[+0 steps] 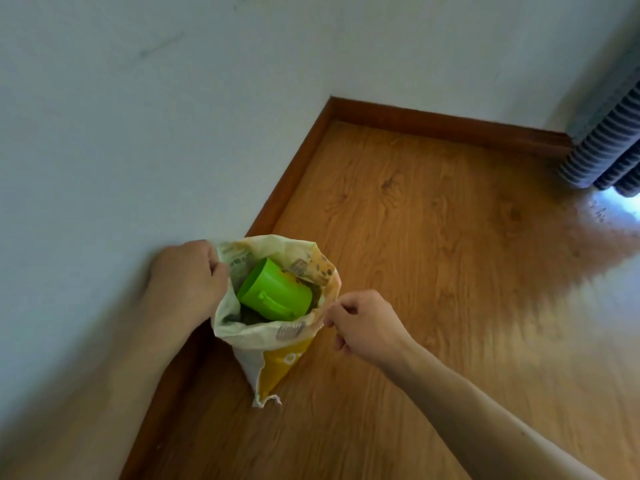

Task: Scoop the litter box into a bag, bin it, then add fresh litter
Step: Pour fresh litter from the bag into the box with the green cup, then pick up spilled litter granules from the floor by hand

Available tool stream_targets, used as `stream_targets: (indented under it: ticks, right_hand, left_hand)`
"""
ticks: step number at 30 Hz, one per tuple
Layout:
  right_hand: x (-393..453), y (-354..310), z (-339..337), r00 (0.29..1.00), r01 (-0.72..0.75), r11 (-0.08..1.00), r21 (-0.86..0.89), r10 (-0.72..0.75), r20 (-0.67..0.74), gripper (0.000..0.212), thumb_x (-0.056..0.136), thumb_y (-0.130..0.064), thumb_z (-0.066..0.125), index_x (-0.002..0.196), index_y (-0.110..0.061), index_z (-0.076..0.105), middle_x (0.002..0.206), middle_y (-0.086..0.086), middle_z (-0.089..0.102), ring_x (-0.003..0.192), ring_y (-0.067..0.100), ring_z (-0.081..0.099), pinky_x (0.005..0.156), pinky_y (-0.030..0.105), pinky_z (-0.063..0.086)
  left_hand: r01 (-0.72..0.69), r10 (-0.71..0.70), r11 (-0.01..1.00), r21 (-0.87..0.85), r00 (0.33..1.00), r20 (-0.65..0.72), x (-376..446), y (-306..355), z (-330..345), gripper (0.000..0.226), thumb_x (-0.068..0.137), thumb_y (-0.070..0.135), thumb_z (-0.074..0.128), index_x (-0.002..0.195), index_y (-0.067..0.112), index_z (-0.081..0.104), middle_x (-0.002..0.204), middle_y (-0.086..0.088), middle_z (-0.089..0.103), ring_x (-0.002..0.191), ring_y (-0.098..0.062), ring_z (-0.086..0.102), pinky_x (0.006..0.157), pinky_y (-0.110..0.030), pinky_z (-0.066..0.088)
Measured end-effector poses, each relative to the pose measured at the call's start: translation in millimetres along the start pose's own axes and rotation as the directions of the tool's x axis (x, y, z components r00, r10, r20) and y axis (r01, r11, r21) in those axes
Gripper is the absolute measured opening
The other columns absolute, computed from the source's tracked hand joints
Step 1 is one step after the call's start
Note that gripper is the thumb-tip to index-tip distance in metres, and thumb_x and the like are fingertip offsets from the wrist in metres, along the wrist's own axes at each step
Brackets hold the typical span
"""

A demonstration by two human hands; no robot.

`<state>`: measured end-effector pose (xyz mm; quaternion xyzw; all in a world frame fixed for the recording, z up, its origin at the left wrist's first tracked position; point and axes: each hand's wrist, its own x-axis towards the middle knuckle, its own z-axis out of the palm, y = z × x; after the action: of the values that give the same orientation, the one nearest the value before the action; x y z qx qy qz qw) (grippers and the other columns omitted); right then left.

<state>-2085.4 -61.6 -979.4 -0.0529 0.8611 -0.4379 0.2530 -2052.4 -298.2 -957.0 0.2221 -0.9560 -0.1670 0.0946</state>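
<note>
Litter sack [277, 358], cream woven plastic with a yellow panel and faint printing, stands on the wooden laminate floor [433, 271] against the white wall [138, 116], touching the brown skirting board [287, 188]. Mouth open, rim rolled outward. Inside: bright green plastic scoop cup [273, 292] with a moulded side handle, lying tilted on dark greenish-brown litter granules [249, 317].

Left hand [188, 282]: fingers curled round the left rim of the sack, gripping it, knuckles close to the wall. Right hand [363, 323]: thumb and forefinger pinching the right rim, other fingers curled under. Both forearms bare. Rim held apart between the two hands.

Frayed threads at the sack's bottom corner. Grey ribbed radiator [606, 143] at far right, well apart from the sack. Bright glare on the floor beneath it.
</note>
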Motion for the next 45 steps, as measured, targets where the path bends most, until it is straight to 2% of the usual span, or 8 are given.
stream_targets:
  ticks: [5,10,16,19,26,34,38,45]
  right_hand:
    - [-8.2,0.8,-24.5,0.997,0.082,0.995,-0.050,-0.082,0.001,0.024,0.096,-0.025,0.053,0.079,-0.017,0.068,0.070,0.001,0.068,0.057,0.009,0.058,0.053,0.024,0.051]
    - [-26.2,14.4,-69.6,0.966,0.203,0.937,-0.283,-0.239,-0.101,0.014,0.096,-0.034,0.054,0.103,-0.027,0.063,0.097,-0.009,0.063,0.084,0.004,0.058,0.065,0.016,0.045]
    - [-48.6,31.8,-134.6,0.956,0.129,0.844,-0.520,-0.245,-0.162,0.044,0.098,-0.044,0.048,0.136,-0.023,0.046,0.136,0.000,0.048,0.115,0.017,0.054,0.088,0.024,0.044]
    - [-58.4,43.4,-158.2,0.949,0.066,0.820,-0.569,-0.228,-0.219,0.048,0.098,-0.046,0.047,0.140,-0.024,0.042,0.140,0.003,0.045,0.124,0.021,0.048,0.096,0.032,0.044]
    - [-86.3,101.7,-210.7,0.936,-0.180,0.824,-0.537,-0.026,-0.352,0.048,0.096,-0.044,0.049,0.139,-0.022,0.042,0.135,0.008,0.046,0.119,0.030,0.047,0.095,0.044,0.048]
    - [-112.5,155.5,-296.6,0.833,-0.331,0.866,-0.376,0.081,-0.547,0.046,0.094,-0.048,0.051,0.133,-0.024,0.045,0.132,0.009,0.051,0.115,0.030,0.051,0.095,0.049,0.050]
    - [-136.4,172.6,-336.6,0.804,-0.336,0.897,-0.287,0.115,-0.583,0.048,0.095,-0.047,0.050,0.133,-0.018,0.044,0.132,0.013,0.049,0.117,0.032,0.051,0.100,0.046,0.046]
    - [-184.2,213.0,-354.8,0.755,-0.451,0.853,-0.262,0.208,-0.622,0.043,0.094,-0.041,0.054,0.131,-0.019,0.048,0.132,0.011,0.049,0.123,0.029,0.046,0.101,0.039,0.042]
  left_hand:
    - [-0.056,0.056,0.998,-0.016,0.998,-0.019,-5.3,23.4,-2.8,0.015,0.085,0.028,0.070,0.084,0.015,0.063,0.079,-0.002,0.064,0.075,-0.024,0.059,0.066,-0.038,0.049]
    - [-0.191,0.187,0.939,0.286,0.982,0.041,-27.0,52.5,6.1,0.038,0.084,0.042,0.069,0.108,0.015,0.059,0.109,-0.009,0.055,0.103,-0.031,0.049,0.073,-0.044,0.046]
    - [-0.307,0.312,0.950,-0.058,0.925,0.216,-43.6,108.9,12.6,0.038,0.089,0.050,0.057,0.119,0.026,0.054,0.122,0.007,0.048,0.116,-0.015,0.043,0.090,-0.031,0.039]
    - [-0.404,0.400,0.913,-0.055,0.862,0.312,-50.4,147.5,13.0,0.048,0.094,0.056,0.049,0.133,0.029,0.048,0.137,0.009,0.045,0.125,-0.011,0.041,0.101,-0.033,0.042]
    - [-0.575,0.533,0.818,0.020,0.769,0.354,-63.4,277.3,-1.6,0.051,0.096,0.056,0.048,0.138,0.028,0.046,0.147,0.003,0.044,0.134,-0.018,0.041,0.109,-0.043,0.042]
    - [-0.696,0.625,0.690,0.200,0.712,0.321,-109.3,447.3,1.5,0.050,0.095,0.052,0.055,0.135,0.023,0.050,0.142,-0.003,0.051,0.132,-0.029,0.048,0.109,-0.048,0.042]
    - [-0.606,0.581,0.795,-0.016,0.754,0.305,-124.0,487.4,20.5,0.043,0.093,0.050,0.056,0.126,0.023,0.056,0.130,-0.003,0.060,0.119,-0.027,0.058,0.098,-0.047,0.052]
    - [-0.670,0.665,0.727,-0.153,0.628,0.405,-160.2,496.5,78.2,0.040,0.091,0.049,0.059,0.121,0.021,0.058,0.126,-0.006,0.059,0.119,-0.028,0.055,0.100,-0.047,0.048]
